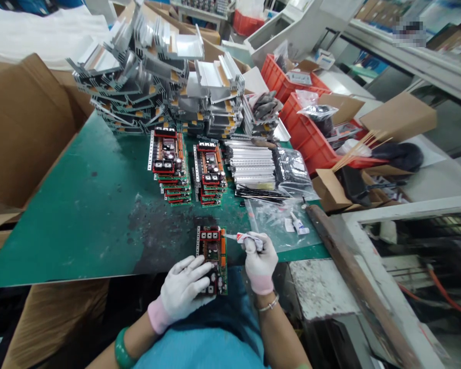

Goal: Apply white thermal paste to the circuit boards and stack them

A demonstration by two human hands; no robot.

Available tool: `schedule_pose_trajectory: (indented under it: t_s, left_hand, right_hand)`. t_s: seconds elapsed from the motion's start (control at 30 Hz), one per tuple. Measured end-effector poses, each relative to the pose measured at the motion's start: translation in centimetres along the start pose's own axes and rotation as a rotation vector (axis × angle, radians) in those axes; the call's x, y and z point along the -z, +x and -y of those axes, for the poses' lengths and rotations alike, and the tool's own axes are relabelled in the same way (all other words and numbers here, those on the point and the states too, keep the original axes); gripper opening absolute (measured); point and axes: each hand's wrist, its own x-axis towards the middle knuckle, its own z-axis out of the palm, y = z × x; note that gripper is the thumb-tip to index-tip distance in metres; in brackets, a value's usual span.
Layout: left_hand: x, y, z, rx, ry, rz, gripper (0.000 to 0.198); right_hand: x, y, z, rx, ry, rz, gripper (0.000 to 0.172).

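In a white glove with a pink cuff, my left hand [186,284] grips the lower left side of a circuit board [212,246]. The board carries red-edged parts and orange connectors, and its near end overhangs the table's front edge. My right hand [262,259], gloved likewise, pinches a small white and red glue tube [249,240]. The tube's narrow nozzle points left, at the orange connectors along the board's upper right edge. Whether the tip touches the board I cannot tell.
Behind the board stand two stacks of circuit boards [168,164], with metal strips [251,164] beside them. Aluminium profiles [149,87] are piled at the back. A plastic bag [269,220] with another small tube [300,225] lies right. Red crates [303,130] stand beyond.
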Motion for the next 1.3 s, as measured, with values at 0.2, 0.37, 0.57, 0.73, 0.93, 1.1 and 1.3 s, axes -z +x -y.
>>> schedule_pose_trajectory:
  t_s: [0.2, 0.37, 0.57, 0.73, 0.93, 1.1, 1.3]
  left_hand:
    - [-0.1, -0.4, 0.2, -0.001, -0.008, 0.015, 0.019]
    - [-0.1, -0.3, 0.2, -0.007, -0.013, 0.007, 0.018]
    - [0.0, -0.3, 0.2, -0.008, -0.022, 0.021, 0.018]
    - [0.1, -0.1, 0.1, -0.002, -0.031, 0.004, 0.019]
    - [0.0, -0.2, 0.1, 0.003, -0.025, 0.031, 0.019]
    - [-0.1, -0.3, 0.2, -0.004, -0.016, 0.032, 0.019]
    - [0.0, -0.3, 0.1, 0.0, -0.019, 0.029, 0.018]
  right_hand:
    - [0.2, -0.3, 0.2, 0.021, -0.046, -0.015, 0.014]
    - [0.5, -0.5, 0.0, -0.07, -0.023, -0.005, 0.016]
    - [1.2, -1.0, -0.2, -0.059, -0.088, 0.029, 0.017]
    - [1.8, -1.6, 0.0, 0.036, -0.102, 0.071, 0.014]
    - [2.3, -1.9, 1.2, 0.126, -0.15, 0.091, 0.012]
    - [2.5, -1.9, 1.7, 0.142, -0.166, 0.1, 0.013]
    - [2.9, -2.1, 1.3, 0.127, -0.153, 0.127, 0.014]
